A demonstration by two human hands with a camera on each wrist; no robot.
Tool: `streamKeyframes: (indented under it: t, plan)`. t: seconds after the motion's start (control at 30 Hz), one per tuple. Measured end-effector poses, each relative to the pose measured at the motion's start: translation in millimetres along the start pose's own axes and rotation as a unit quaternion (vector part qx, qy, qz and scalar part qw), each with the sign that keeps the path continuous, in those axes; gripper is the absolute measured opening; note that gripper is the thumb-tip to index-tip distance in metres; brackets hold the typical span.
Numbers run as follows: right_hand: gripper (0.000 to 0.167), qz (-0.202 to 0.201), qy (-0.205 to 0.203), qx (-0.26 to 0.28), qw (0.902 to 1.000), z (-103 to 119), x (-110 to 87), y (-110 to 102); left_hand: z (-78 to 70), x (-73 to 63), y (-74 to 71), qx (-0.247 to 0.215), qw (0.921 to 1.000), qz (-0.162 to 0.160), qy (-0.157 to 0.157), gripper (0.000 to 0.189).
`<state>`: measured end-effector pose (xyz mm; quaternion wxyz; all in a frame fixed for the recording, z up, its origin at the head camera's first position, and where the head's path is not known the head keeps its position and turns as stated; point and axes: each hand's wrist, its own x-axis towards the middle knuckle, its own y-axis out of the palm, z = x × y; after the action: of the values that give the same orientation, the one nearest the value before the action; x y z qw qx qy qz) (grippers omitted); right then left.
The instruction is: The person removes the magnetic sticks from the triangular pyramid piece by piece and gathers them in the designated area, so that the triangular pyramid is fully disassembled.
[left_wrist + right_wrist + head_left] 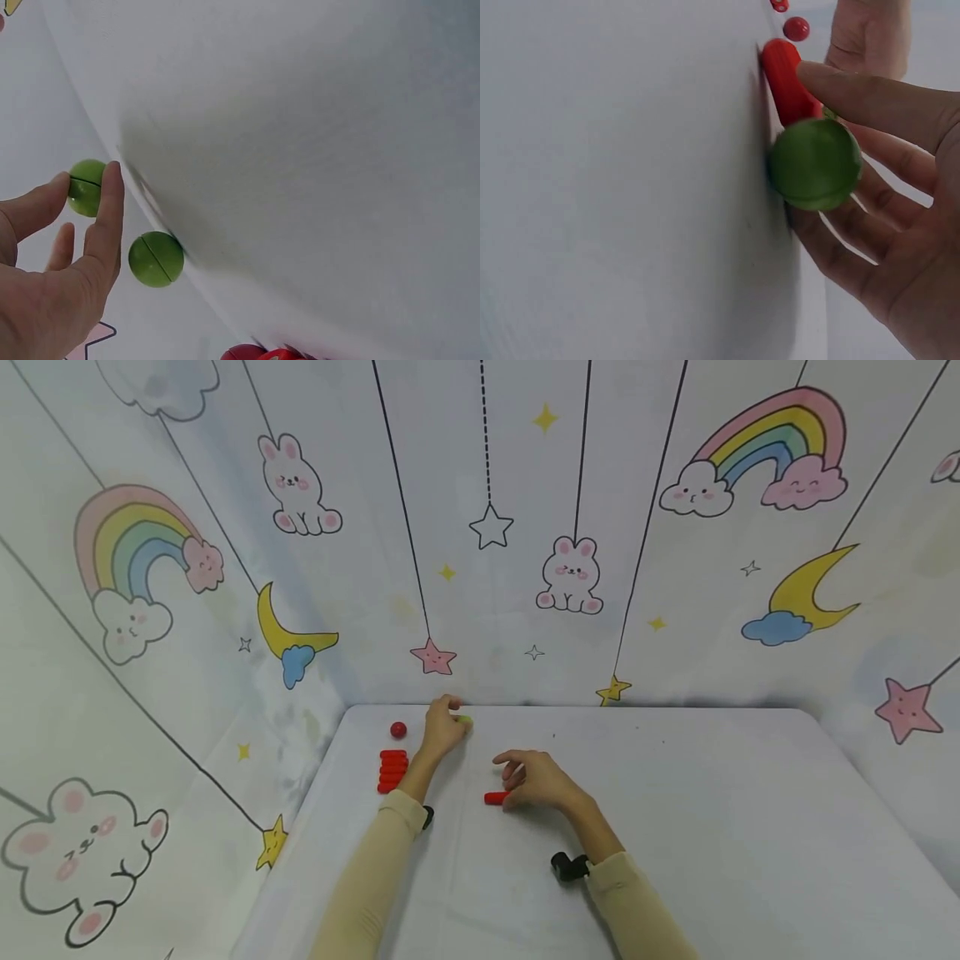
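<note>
My left hand (444,727) is at the table's far edge, pinching a green ball (85,187) with a dark groove between thumb and finger. A second grooved green ball (156,259) sits on the table beside that hand. Nearer the middle, my right hand (542,779) bends over a red stick (495,798), its thumb on the stick. In the right wrist view, another green ball (815,163) is at the stick's near end, between thumb and fingers. From the head view this ball is hidden by the hand.
Several red sticks (392,771) lie side by side in a row left of my left forearm. Behind them is a red ball (398,729). A white cloth covers the table (712,827), and printed curtains (517,468) rise at its back and left side.
</note>
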<state>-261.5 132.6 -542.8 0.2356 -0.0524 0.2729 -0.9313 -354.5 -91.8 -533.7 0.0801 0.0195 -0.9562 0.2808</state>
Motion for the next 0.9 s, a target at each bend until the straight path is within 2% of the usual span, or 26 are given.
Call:
streamKeyframes:
  t: [0.3, 0.5, 0.7, 0.9]
  plan:
    - [0.071, 0.013, 0.008, -0.010, 0.9998, -2.8, -4.7, -12.5, 5.7, 6.8, 2.2, -0.043, 0.9982, 0.022, -0.037, 0.061]
    - [0.070, 0.015, 0.006, -0.021, 0.9997, 2.3, -8.4, -17.4, 3.6, 7.1, 3.9, -0.060, 0.9970, 0.029, -0.040, 0.062]
    - [0.068, 0.015, 0.012, -0.015, 0.9997, 1.4, -11.1, -20.0, 3.8, 8.0, 6.9, -0.089, 0.9928, 0.040, -0.070, 0.063]
    - [0.069, 0.014, 0.016, -0.011, 0.9997, 1.5, -11.9, -22.5, 3.5, 9.7, 7.8, -0.090, 0.9929, 0.035, -0.070, 0.064]
